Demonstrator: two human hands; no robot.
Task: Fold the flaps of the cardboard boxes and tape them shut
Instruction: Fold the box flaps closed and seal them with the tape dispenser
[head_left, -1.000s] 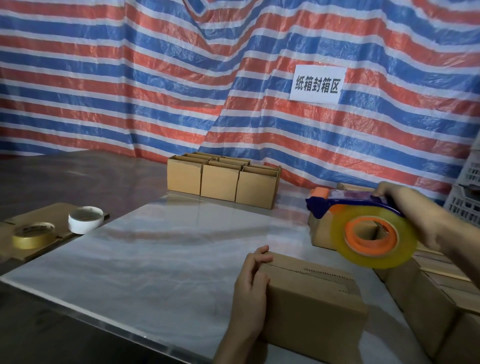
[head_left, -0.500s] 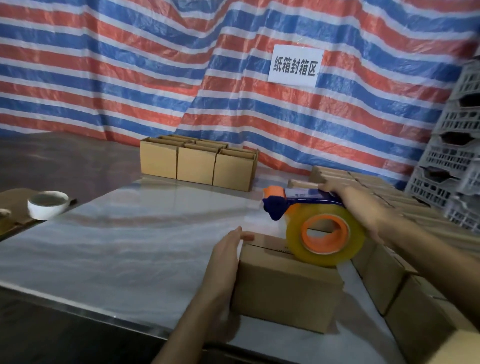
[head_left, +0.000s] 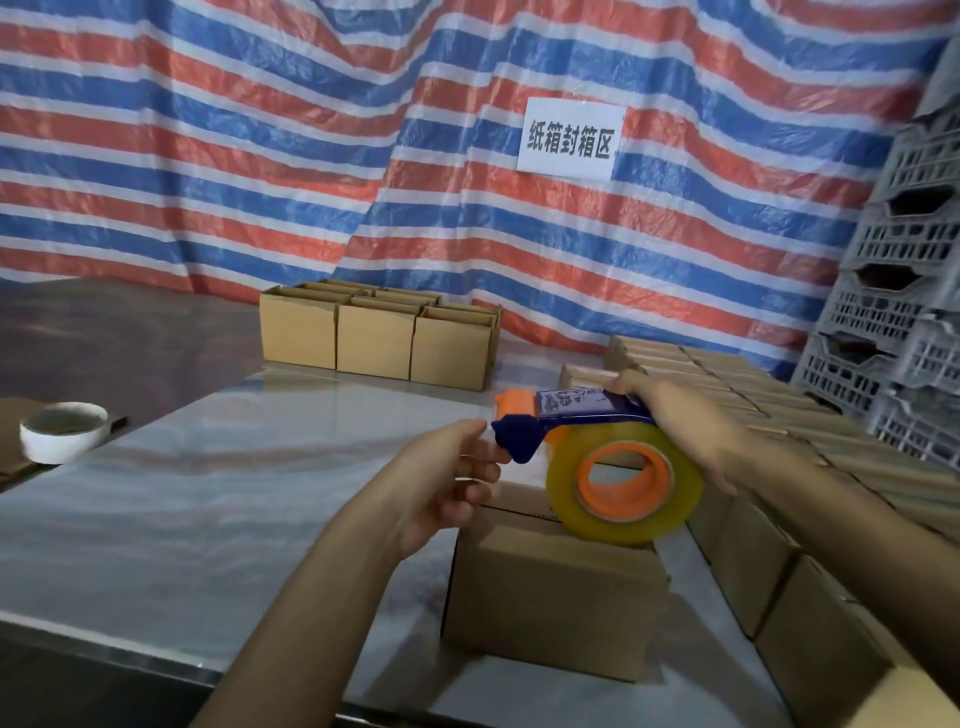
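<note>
A closed cardboard box (head_left: 550, 597) stands on the pale table (head_left: 208, 519) near its front edge. Just above the box's top seam, my right hand (head_left: 680, 426) grips the handle of a blue and orange tape dispenser (head_left: 571, 405). The dispenser carries a clear yellowish tape roll (head_left: 566, 493), whose lower rim touches the box top. My left hand (head_left: 441, 483) is off the box, raised at the dispenser's blue nose with thumb and fingers bent toward it. Whether they pinch the tape's end does not show.
A block of open-topped boxes (head_left: 374, 348) stands at the back of the table. Many more boxes (head_left: 779, 571) are packed along the right side. A white tape roll (head_left: 62, 431) lies at far left. Grey plastic crates (head_left: 904, 291) are stacked at right.
My left hand has left the box's side and risen to the dispenser's nose. The dispenser, lowered onto the box top earlier, has stayed there.
</note>
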